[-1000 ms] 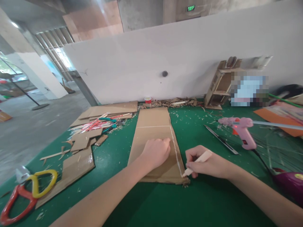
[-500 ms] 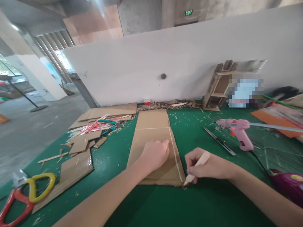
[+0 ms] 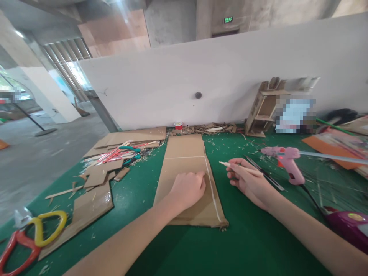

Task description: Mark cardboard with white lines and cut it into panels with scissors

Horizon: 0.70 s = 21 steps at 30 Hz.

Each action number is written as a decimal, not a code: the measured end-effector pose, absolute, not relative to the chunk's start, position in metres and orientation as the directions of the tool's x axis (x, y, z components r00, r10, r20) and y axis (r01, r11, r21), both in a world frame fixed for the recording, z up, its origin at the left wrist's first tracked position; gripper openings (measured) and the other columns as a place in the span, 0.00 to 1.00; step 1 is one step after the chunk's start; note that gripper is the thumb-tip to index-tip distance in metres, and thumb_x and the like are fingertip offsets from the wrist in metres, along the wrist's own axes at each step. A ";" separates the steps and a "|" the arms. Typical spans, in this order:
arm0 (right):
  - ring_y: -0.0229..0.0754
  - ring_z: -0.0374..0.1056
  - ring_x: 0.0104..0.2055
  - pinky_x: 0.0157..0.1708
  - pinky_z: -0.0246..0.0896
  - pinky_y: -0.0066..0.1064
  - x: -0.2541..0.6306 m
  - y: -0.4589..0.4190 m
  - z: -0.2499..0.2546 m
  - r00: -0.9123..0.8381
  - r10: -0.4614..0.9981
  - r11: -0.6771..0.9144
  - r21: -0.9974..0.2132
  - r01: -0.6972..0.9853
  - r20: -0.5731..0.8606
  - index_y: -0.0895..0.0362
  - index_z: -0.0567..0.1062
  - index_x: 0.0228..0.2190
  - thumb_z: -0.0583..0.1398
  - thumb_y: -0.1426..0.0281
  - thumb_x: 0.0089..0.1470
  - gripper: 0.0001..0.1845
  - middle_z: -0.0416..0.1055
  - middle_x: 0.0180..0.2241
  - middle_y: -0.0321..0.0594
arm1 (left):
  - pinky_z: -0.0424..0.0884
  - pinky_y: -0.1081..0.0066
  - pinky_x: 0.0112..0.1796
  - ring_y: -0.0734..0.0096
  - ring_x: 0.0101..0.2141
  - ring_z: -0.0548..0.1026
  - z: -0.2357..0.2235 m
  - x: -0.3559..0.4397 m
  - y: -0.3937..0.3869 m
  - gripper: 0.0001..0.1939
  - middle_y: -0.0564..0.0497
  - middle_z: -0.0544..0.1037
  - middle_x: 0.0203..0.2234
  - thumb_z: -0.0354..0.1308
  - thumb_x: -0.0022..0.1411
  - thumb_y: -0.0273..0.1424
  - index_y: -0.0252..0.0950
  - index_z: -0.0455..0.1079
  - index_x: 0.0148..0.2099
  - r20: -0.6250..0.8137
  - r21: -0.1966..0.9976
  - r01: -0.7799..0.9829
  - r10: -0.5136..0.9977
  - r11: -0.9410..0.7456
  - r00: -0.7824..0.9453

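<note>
A long cardboard sheet point(image 3: 184, 147) lies flat on the green table, with a white line across its upper part and another down its right side. My left hand point(image 3: 188, 188) holds the sheet down with curled fingers; its fingertips are hidden underneath. To the right, apart from the sheet, my right hand point(image 3: 247, 180) is closed around a pale marker pen point(image 3: 244, 168). The pen's tip points left, raised clear of the cardboard. A utility knife point(image 3: 270, 178) lies just beyond that hand, partly hidden by it.
At right are a pink glue gun point(image 3: 290, 157) and a purple object point(image 3: 349, 224). Scissors point(image 3: 40, 234), cardboard scraps point(image 3: 93, 201) and teal-handled pliers point(image 3: 130, 149) lie at left. A small cardboard structure point(image 3: 263, 109) stands against the white partition point(image 3: 161, 84).
My right hand has lifted the marker pen off the sheet's lower right corner and moved up and right. The white side line reaches nearly to the bottom edge. My left hand stays put.
</note>
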State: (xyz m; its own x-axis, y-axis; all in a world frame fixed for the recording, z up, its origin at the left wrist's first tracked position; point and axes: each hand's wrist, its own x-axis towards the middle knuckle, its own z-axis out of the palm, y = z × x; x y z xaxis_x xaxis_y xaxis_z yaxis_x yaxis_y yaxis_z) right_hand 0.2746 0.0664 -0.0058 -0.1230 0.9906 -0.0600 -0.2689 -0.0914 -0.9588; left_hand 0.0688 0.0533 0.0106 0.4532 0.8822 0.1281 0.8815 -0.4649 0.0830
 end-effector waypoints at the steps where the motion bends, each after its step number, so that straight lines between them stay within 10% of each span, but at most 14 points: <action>1: 0.33 0.64 0.31 0.26 0.59 0.23 0.275 0.067 -0.006 -0.118 0.991 -0.094 -0.958 -0.272 -0.064 0.51 0.68 0.34 0.65 0.60 0.48 0.14 0.66 0.32 0.32 | 0.65 0.66 0.26 0.60 0.28 0.76 0.011 0.069 0.053 0.15 0.47 0.78 0.28 0.39 0.66 0.30 0.38 0.67 0.41 0.127 0.087 0.883 0.884 -0.462 0.450; 16: 0.33 0.66 0.30 0.25 0.63 0.21 0.271 0.070 -0.010 0.017 0.998 -0.058 -0.939 -0.339 -0.068 0.51 0.70 0.34 0.65 0.62 0.48 0.13 0.66 0.31 0.32 | 0.66 0.67 0.28 0.63 0.29 0.76 0.010 0.073 0.047 0.17 0.45 0.78 0.30 0.37 0.67 0.32 0.37 0.68 0.42 0.081 0.185 0.860 0.879 -0.476 0.469; 21: 0.33 0.65 0.29 0.25 0.64 0.22 0.270 0.071 -0.013 0.083 0.996 -0.010 -0.939 -0.343 -0.041 0.49 0.69 0.35 0.64 0.59 0.49 0.14 0.65 0.30 0.31 | 0.67 0.66 0.36 0.62 0.38 0.76 0.024 0.029 0.088 0.18 0.47 0.78 0.37 0.38 0.66 0.33 0.41 0.63 0.53 0.111 0.097 0.983 0.984 -0.154 0.143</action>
State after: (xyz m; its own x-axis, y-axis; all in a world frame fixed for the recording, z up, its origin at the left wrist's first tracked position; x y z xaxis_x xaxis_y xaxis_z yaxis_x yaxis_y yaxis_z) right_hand 0.2697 0.0706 -0.0125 0.0834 0.9957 -0.0415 -0.3432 -0.0104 -0.9392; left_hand 0.0287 0.0880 0.0242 0.1431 0.9835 0.1107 0.9833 -0.1540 0.0975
